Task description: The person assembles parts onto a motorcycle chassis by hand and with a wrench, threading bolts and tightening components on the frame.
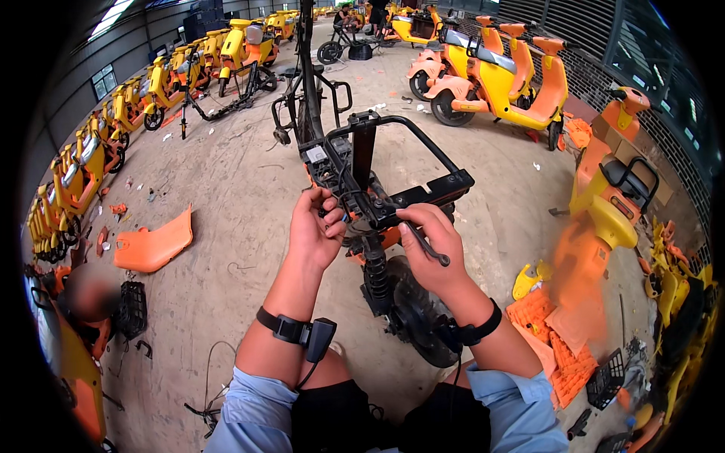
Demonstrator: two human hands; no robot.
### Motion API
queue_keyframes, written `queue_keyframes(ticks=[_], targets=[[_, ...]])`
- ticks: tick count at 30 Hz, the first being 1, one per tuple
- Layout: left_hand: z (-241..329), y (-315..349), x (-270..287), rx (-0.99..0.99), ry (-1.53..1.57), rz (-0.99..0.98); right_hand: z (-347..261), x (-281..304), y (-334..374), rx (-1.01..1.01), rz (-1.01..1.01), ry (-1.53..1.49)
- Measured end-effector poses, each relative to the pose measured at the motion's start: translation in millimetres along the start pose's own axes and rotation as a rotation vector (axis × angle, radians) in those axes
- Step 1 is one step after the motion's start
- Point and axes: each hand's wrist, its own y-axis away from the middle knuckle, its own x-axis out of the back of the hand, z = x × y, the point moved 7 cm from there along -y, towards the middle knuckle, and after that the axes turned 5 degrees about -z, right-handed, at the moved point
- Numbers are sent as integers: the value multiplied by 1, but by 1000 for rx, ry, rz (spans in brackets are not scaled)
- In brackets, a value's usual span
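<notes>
A stripped black scooter frame (362,155) stands in front of me, with bundled wires and parts exposed along its middle. My right hand (436,245) is closed round a dark metal wrench (433,252), whose ring end sticks out below the thumb. The wrench's other end reaches toward a bolt on the black bracket (385,214), though the contact is partly covered by my fingers. Beside the frame's left edge, my left hand (317,225) has curled fingers close to the wires; whatever they pinch is hidden. Below the bracket sit a coil shock absorber (377,283) and the rear wheel (415,313).
Rows of yellow and orange scooters (83,174) line the left; more scooters (498,79) stand at the right. An orange panel (156,240) lies on the concrete floor to the left. Orange pieces (563,347) and a black basket (606,379) lie at the right. People are in the far background.
</notes>
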Motion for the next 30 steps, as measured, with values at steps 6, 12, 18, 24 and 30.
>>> queue_keyframes(ticks=[6, 12, 18, 24, 30], targets=[[50, -9, 62, -375, 202, 353, -3, -11, -4, 137, 8, 108], [76, -8, 96, -493, 246, 484, -9, -14, -6, 107, 8, 101], [50, 4, 26, -327, 71, 146, -21, -12, -9, 36, -22, 130], [27, 18, -20, -237, -332, -82, -37, -16, -14, 11, 37, 226], [3, 35, -50, -415, -1258, -208, -14, -14, -5, -218, 11, -69]])
